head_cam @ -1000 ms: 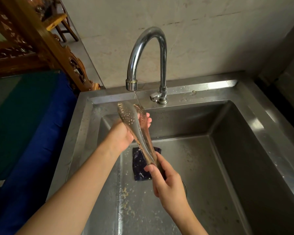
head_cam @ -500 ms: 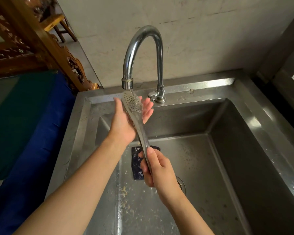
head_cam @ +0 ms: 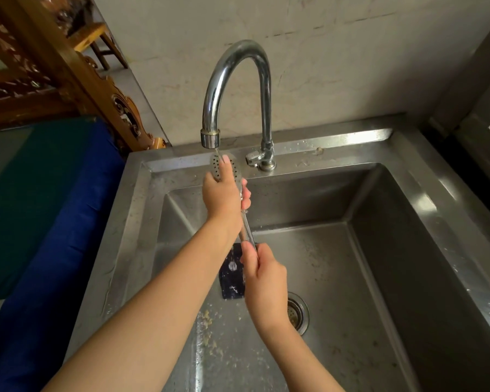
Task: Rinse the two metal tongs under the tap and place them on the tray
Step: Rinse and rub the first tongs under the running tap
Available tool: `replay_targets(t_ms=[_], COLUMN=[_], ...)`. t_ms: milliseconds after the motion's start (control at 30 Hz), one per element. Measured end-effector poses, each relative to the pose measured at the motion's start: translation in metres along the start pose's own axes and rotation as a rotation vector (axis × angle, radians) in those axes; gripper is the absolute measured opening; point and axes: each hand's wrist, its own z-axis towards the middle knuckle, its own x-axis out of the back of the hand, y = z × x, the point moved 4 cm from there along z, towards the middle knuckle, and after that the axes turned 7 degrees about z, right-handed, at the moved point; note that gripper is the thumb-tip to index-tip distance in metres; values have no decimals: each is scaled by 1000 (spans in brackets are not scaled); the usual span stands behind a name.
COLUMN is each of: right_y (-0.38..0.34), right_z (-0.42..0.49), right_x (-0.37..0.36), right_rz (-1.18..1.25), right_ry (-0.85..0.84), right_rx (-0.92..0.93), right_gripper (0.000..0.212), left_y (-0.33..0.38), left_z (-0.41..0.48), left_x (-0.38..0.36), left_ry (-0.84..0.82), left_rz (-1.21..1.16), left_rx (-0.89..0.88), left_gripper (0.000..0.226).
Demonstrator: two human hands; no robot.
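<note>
One pair of metal tongs [head_cam: 233,168] with perforated spoon-shaped ends stands almost upright under the chrome tap [head_cam: 210,137], and a thin stream of water falls on its head. My left hand [head_cam: 224,195] wraps around the upper part, its thumb pressed on the perforated face. My right hand [head_cam: 262,274] grips the handle end lower down, over the basin. A second pair of tongs and a tray are not in view.
The steel sink [head_cam: 365,264] has a drain strainer [head_cam: 296,312], a dark blue cloth [head_cam: 232,275] on its floor and food scraps [head_cam: 210,332] near the front left. A blue-covered surface [head_cam: 40,222] lies to the left, with carved wooden furniture [head_cam: 77,72] behind it.
The tongs' head has risen closer to the spout. My left hand has gone from cupping behind the head to closing around it, thumb on the front. My right hand keeps the handle.
</note>
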Motion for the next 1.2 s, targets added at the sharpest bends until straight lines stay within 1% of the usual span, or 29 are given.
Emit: replay_targets(t_ms=[33, 67, 100, 167, 200, 233, 267, 300, 367, 400, 433, 467, 533, 567, 600, 633, 667, 700, 767, 800, 867, 900, 967, 1000, 1067, 1133, 1200], right_y=[-1, -2, -4, -5, -6, -8, -9, -10, -13, -15, -15, -13, -8, -7, -8, -8, -9, -6, 4, 6, 3, 0, -5, -7, -13, -19, -18], right_z=[0, 0, 0, -1, -1, -1, 0, 1, 7, 11, 16, 22, 32, 34, 35, 37, 37, 38, 40, 44, 52, 55, 61, 64, 66, 62, 55], right_x=[-1, -1, 0, -1, -2, -3, -5, -7, -11, -11, -8, -5, 0, 4, 7, 10, 10, 8, -1, -5, -7, -7, -2, 1, -1, -9, -15], right_rz=[-31, -51, -62, -129, -199, -273, -347, -413, -472, -449, -367, -190, 342, 597, 783, 876, 898, 871, 701, 569, 287, 178, 56, 45, 75, 177, 379], right_ry=[8, 12, 11, 2, -2, -9, -16, -31, -80, -104, -135, -202, -436, -555, -637, -681, -693, -674, -550, -463, -305, -262, -212, -207, -227, -289, -409], right_rx=[-5, -8, -5, 26, 51, 79, 113, 147, 178, 172, 140, 73, -108, -173, -222, -254, -273, -296, -299, -256, -90, -11, 71, 87, 121, 126, 95], right_gripper=[41, 41, 41, 38, 35, 32, 31, 30, 27, 22, 17, 16, 24, 27, 28, 27, 28, 31, 38, 40, 43, 43, 43, 42, 39, 37, 27], left_y=[2, 5, 6, 9, 10, 12, 13, 12, 12, 13, 14, 15, 20, 22, 24, 25, 25, 25, 23, 21, 15, 11, 4, 3, 7, 18, 29], left_z=[-2, -3, -4, -3, -1, 2, 6, 11, 16, 18, 19, 19, 19, 19, 19, 20, 21, 22, 20, 18, 12, 10, 6, 6, 9, 15, 18], left_x=[0, -1, -2, -3, -2, -2, -2, -2, -4, -7, -10, -12, -17, -18, -19, -19, -19, -18, -14, -12, -6, -5, -5, -5, -5, -6, -9], left_ry=[28, 36, 35, 42, 55, 59, 43, 21, -80, -154, -224, -290, -387, -405, -398, -365, -311, -246, -116, -53, 33, 32, -58, -105, -158, -204, -286], left_rz=[18, 53, 118, 362, 443, 451, 398, 333, 231, 183, 134, 80, -35, -95, -156, -208, -234, -229, -183, -154, -87, -50, 7, 31, 32, -56, -55], left_rx=[-81, -153, -213, -290, -298, -274, -212, -125, 24, 64, 80, 85, 84, 88, 95, 92, 72, 34, -68, -117, -173, -173, -150, -136, -99, -7, 109], left_gripper=[35, 36, 45, 63, 61, 49, 36, 28, 29, 33, 36, 37, 34, 29, 25, 20, 17, 15, 14, 15, 16, 16, 10, 8, 16, 32, 52])
